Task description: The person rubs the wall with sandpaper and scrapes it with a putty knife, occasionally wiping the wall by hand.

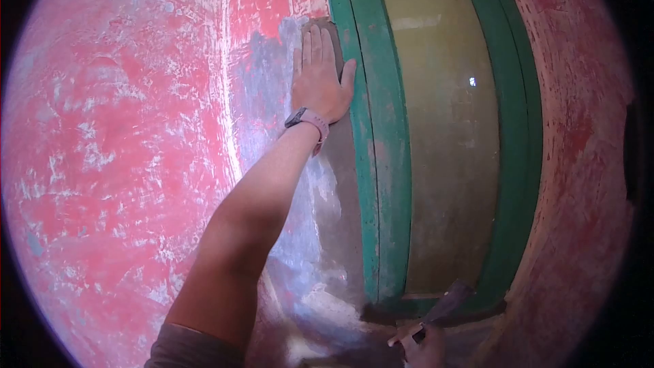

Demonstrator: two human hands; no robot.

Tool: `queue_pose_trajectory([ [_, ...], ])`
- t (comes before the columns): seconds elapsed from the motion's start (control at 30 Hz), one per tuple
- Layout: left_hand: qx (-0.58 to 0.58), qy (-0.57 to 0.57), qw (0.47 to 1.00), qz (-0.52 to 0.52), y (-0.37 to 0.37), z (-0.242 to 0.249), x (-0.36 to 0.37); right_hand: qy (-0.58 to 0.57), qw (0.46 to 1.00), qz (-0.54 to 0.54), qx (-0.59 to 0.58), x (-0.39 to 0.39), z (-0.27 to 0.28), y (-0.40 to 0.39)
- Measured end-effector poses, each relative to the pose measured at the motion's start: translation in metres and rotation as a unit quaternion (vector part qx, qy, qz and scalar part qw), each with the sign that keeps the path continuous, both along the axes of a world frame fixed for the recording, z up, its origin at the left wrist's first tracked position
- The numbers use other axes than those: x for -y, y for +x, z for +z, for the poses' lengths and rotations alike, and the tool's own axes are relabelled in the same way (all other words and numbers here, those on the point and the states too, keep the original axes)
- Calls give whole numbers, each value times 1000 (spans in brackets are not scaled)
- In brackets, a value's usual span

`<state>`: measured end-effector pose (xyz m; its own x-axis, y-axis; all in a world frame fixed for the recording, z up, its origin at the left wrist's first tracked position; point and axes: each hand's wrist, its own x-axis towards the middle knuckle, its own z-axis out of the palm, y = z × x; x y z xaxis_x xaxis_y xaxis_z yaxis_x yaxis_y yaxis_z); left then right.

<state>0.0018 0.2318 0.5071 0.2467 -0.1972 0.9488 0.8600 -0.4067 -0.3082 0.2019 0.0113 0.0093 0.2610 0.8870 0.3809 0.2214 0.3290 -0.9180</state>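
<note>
My left hand [320, 82] lies flat against the wall, its fingers pointing up and its thumb out toward the green window frame [388, 129]. Under and around it is a strip of grey-brown filler [340, 191] that runs down along the frame. A watch with a pink strap [310, 120] is on that wrist. Low in the view, my right hand [424, 347] is closed around a putty knife [449, 302]. The knife's broad blade tilts up to the right, near the frame's lower edge; its handle is mostly hidden by the fingers.
Worn pink paint with white scraped spots covers the wall [122, 163] on the left. A whitish-blue patch [266, 88] borders the filler. Yellowish glass [449, 150] fills the frame, and another pink wall [579, 163] rises at right.
</note>
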Motion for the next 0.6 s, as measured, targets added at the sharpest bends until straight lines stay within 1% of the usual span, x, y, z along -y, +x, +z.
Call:
queue_pose_trajectory([
  [0.03,10,-5,1000,-3,1,-2,2,-15,999,24,-26,-1,-2,0],
  [0.07,-18,-22,1000,2,-1,-15,4,9,1000,18,0,1,-3,-1],
  [0.13,-78,-55,995,10,-6,-65,15,59,997,4,46,9,12,-12],
  [0.23,-177,-156,969,73,-23,-160,38,58,997,42,-17,-3,-5,-16],
  [0.27,-216,-190,953,98,-32,-190,45,62,998,23,22,-1,-6,-15],
  [0.33,-319,-241,915,48,-57,-239,32,66,992,-14,104,5,13,-14],
  [0.37,-366,-266,892,21,-67,-253,28,71,996,8,54,6,17,-16],
  [0.4,-365,-258,894,20,-71,-247,28,74,997,29,7,6,20,-19],
  [0.43,-363,-252,897,19,-74,-229,25,74,995,51,-40,7,21,-21],
  [0.47,-360,-248,899,18,-75,-209,19,30,998,52,-26,9,20,-16],
  [0.53,-231,-144,962,3,-64,-152,24,42,998,34,-9,1,10,-15],
  [0.57,-190,-97,977,2,-58,-124,17,49,999,24,-1,0,8,-14],
  [0.6,-147,-48,988,1,-50,-105,10,28,999,29,7,4,17,-14],
])
